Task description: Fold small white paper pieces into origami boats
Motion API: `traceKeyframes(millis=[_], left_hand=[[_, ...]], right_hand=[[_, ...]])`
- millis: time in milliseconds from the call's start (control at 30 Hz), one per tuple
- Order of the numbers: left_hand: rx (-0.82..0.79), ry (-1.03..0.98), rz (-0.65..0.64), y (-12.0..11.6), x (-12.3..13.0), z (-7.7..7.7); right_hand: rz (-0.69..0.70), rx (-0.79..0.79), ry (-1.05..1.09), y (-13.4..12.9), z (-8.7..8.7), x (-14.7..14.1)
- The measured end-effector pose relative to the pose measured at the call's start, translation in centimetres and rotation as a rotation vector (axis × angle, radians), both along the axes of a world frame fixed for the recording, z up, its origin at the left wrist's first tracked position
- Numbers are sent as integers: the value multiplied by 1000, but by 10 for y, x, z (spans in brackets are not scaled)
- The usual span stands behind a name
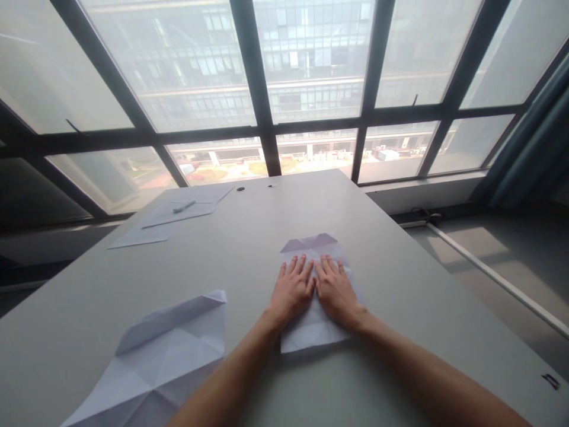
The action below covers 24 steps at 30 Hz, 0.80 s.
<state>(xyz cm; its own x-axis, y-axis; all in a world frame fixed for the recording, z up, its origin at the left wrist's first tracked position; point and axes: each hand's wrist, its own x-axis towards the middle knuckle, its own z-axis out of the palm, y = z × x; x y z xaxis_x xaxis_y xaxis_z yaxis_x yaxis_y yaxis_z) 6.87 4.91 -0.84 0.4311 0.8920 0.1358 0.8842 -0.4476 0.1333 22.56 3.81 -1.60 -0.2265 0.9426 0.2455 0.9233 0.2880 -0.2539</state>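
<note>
A creased sheet of white paper (311, 341) lies on the table under both hands, its far corners folded in. My left hand (293, 284) rests flat on its left half with fingers stretched forward. Beside it, thumbs close together, my right hand (333, 287) presses flat on the right half. The hands cover the middle of the sheet. To the left of my left forearm lies a larger sheet of creased paper (178, 350), its far edge folded up and part of it hidden behind the arm.
Flat paper sheets (151, 228) lie at the table's far left, with a small pale object (184, 207) on top, perhaps a pen. The white table (249, 243) reaches a dark-framed window. A small black item (551, 381) is near the right edge. A curtain (528, 130) hangs at right.
</note>
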Motion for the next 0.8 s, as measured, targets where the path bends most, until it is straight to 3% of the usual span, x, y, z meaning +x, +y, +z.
traceKeyframes(millis=[200,567,700,800], left_hand=[[6,12,25,6,-5,1],[-14,7,0,9,-6,2],[-30,7,-91,7,-7,5],[-45,16,-197,6,-7,7]], right_hand=[[43,-56,22,-1,-1,1],[-300,13,13,26,-4,38],[-283,185,70,31,5,41],[-151,194,80,29,7,36]])
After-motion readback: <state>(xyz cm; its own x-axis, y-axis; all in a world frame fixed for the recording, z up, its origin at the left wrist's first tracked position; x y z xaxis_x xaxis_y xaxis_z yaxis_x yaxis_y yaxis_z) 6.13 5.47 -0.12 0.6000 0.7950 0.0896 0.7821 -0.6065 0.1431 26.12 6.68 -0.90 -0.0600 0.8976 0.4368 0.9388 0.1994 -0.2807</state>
